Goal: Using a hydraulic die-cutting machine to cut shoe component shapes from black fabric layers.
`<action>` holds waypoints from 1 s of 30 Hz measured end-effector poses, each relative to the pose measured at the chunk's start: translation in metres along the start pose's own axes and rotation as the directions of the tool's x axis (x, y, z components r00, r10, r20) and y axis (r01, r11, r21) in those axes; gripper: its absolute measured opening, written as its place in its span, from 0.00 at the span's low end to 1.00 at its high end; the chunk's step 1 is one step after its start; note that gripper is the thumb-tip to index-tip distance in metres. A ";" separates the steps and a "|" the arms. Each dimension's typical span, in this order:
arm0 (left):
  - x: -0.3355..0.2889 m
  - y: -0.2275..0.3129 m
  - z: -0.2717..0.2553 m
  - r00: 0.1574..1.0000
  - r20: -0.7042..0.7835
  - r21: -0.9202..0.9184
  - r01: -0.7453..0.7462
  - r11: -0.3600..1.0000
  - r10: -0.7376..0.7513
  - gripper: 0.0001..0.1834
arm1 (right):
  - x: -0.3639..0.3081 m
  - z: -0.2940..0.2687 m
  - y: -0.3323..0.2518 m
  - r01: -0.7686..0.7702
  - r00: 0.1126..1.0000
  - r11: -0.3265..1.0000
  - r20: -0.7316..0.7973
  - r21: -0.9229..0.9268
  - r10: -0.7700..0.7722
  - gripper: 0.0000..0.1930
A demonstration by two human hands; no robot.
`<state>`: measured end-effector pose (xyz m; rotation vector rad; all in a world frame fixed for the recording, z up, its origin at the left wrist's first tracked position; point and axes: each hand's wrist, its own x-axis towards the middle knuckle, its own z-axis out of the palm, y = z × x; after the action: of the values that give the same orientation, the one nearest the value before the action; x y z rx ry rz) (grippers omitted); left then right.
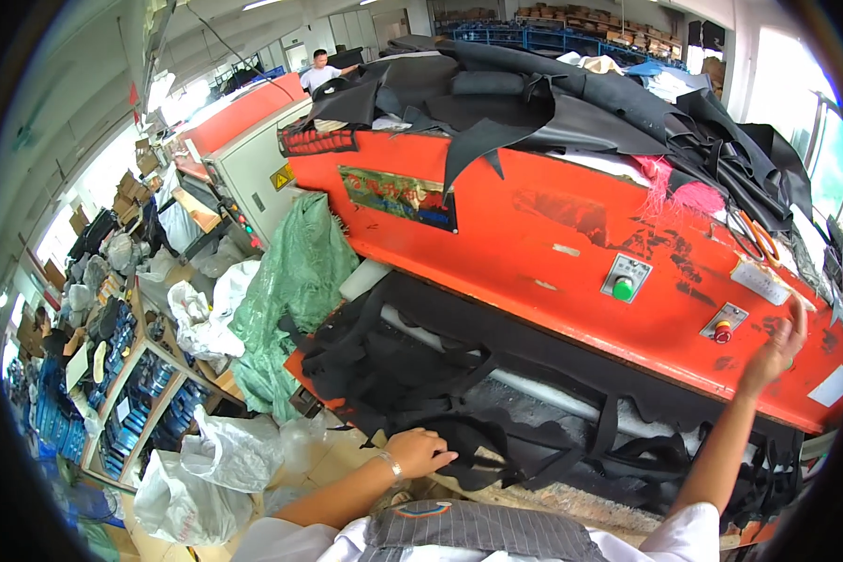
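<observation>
A large orange-red machine (515, 225) stands in front of me, with black sheet scraps (534, 421) tangled along its lower bed. My left hand (420, 454) is low at the near edge of these scraps, its fingers curled in; whatever lies under them is hidden. On the other side my right hand (773, 354) is raised in front of the machine's panel, fingers stretched upward and holding nothing visible. Beside it on the panel sits a red push button (722, 332), and farther left a green button (622, 288). Orange-handled scissors (759, 236) lie on top, above my right hand.
Black sheets (553, 103) are heaped on the machine, with pink threads (674, 187) hanging down. A green sack (290, 300) and white plastic bags (197, 496) stand left, near a shelf rack (140, 412) of blue items. A person (320, 73) is beyond the machine.
</observation>
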<state>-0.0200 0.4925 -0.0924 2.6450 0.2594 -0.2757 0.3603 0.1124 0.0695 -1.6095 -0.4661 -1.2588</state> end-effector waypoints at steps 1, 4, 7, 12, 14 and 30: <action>-0.002 0.003 0.002 1.000 0.003 -0.001 0.006 1.000 -0.006 0.24 | -0.016 0.024 -0.016 0.062 0.997 0.995 0.048 0.079 -0.066 0.20; 0.002 0.009 0.010 0.996 -0.056 0.064 0.073 0.995 -0.069 0.24 | -0.090 0.105 -0.089 0.021 0.959 0.921 0.253 0.389 -0.129 0.18; 0.003 0.006 0.017 0.988 -0.140 0.087 0.074 0.994 -0.061 0.23 | -0.159 0.151 -0.171 -0.049 0.875 0.870 0.441 0.491 -0.199 0.13; -0.011 0.003 0.020 0.990 -0.113 0.030 0.086 0.996 -0.082 0.22 | -0.217 0.180 -0.233 -0.101 0.761 0.815 0.572 0.571 -0.307 0.07; -0.018 -0.004 0.022 0.995 -0.063 0.031 0.083 0.996 -0.080 0.23 | -0.226 0.185 -0.229 -0.148 0.721 0.866 0.652 0.477 -0.235 0.06; 0.031 -0.200 -0.106 0.780 -0.604 -0.333 -0.432 0.838 0.162 0.08 | -0.341 0.212 -0.220 0.111 0.344 0.968 0.922 -0.226 0.175 0.08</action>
<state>-0.0203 0.7208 -0.0931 2.1742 0.0511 0.6155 0.1642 0.4794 -0.1220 -2.4963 -1.0046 -0.1526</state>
